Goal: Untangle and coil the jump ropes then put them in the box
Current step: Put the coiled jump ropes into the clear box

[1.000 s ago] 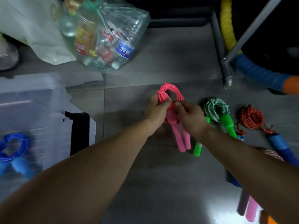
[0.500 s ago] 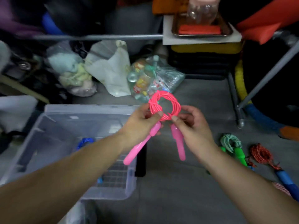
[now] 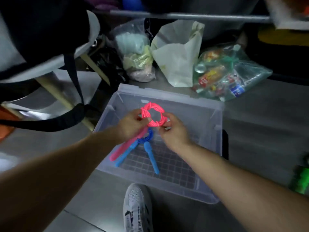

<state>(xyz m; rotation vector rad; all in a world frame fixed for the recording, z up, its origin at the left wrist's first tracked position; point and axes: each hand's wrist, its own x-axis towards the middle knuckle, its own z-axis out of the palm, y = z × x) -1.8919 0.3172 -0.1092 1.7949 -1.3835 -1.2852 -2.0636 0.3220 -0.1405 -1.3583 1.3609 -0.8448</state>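
Observation:
A coiled pink jump rope (image 3: 154,116) hangs in the air over the clear plastic box (image 3: 217,148). My left hand (image 3: 132,125) pinches the left side of the coil, and a pink handle (image 3: 127,146) slants down-left below it. My right hand (image 3: 173,131) pinches the coil's right side. A blue coiled jump rope (image 3: 147,148) lies on the gridded floor of the box under my hands. A green jump rope handle (image 3: 301,180) shows blurred at the right edge.
A bag of plastic bottles (image 3: 229,76), a white bag (image 3: 178,54) and another filled bag (image 3: 135,52) stand behind the box. A chair with a black strap (image 3: 73,77) is at the left. My white shoe (image 3: 138,206) is in front of the box.
Both hands lifted the pink coil off the floor and carried it left, from beside the green and red ropes to above the box. The view swung left with them.

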